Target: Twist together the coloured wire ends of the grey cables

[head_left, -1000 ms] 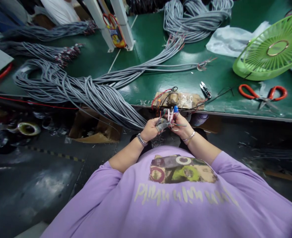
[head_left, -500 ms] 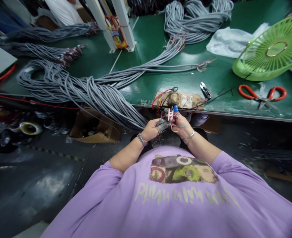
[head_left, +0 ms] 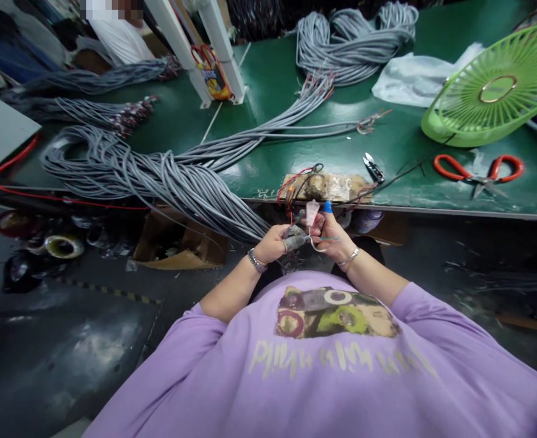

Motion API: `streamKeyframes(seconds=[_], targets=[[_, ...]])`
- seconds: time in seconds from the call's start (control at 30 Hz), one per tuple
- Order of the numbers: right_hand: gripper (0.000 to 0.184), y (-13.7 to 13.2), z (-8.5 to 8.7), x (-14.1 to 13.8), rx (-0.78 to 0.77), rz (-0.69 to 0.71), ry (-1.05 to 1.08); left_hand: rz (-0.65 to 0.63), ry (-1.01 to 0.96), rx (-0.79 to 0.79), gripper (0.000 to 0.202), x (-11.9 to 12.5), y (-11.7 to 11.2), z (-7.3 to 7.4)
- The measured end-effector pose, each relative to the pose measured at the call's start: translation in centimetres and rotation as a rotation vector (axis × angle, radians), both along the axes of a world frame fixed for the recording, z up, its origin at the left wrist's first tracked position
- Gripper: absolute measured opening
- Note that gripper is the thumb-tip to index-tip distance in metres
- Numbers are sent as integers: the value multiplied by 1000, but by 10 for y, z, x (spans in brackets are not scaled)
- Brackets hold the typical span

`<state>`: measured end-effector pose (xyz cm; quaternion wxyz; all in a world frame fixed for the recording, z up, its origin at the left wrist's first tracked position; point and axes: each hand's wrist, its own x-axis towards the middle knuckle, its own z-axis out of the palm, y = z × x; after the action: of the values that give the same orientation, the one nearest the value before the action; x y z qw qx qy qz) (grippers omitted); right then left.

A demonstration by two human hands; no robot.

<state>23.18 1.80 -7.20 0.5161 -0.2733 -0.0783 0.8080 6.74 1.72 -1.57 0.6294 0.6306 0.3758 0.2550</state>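
My left hand (head_left: pixel 272 243), with grey covers on its fingertips, grips the end of a grey cable (head_left: pixel 303 238). Thin wires (head_left: pixel 325 238), white and teal among them, fan out from that end towards the right palm. My right hand (head_left: pixel 336 238) has a blue cover on its raised thumb. Its curled fingers close around a small pale pink clip-like piece (head_left: pixel 312 214), blurred, beside the wires. Both hands meet just in front of the bench edge, below a taped cardboard pad (head_left: pixel 336 186) with red and black leads.
Grey cable bundles (head_left: pixel 159 170) lie across the green bench (head_left: pixel 268 176) and hang over its edge. Thread snips (head_left: pixel 373 168), red-handled scissors (head_left: pixel 480 173) and a green fan (head_left: pixel 496 88) are at right. A cardboard box (head_left: pixel 181 243) stands below. A person in white (head_left: pixel 120 36) is behind.
The pink piece has turned and shows a broader face. My right thumb has drawn slightly back from the bench. The left hand keeps its grip on the cable; the view has shifted slightly.
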Motion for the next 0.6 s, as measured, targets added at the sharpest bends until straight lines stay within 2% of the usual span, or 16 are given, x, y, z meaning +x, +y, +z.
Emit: streamKeyframes(seconds=[0.17, 0.33, 0.4, 0.6], targets=[[58, -12, -14, 8, 50, 50, 0, -108, 2, -26, 48, -12, 0, -6], [54, -20, -19, 16, 24, 82, -58, -309, 43, -39, 44, -24, -13, 2], [53, -21, -17, 18, 33, 95, -72, -292, 50, -10, 43, -28, -19, 4], [53, -24, -4, 18, 35, 121, -103, -126, -21, -17, 45, -34, -26, 3]])
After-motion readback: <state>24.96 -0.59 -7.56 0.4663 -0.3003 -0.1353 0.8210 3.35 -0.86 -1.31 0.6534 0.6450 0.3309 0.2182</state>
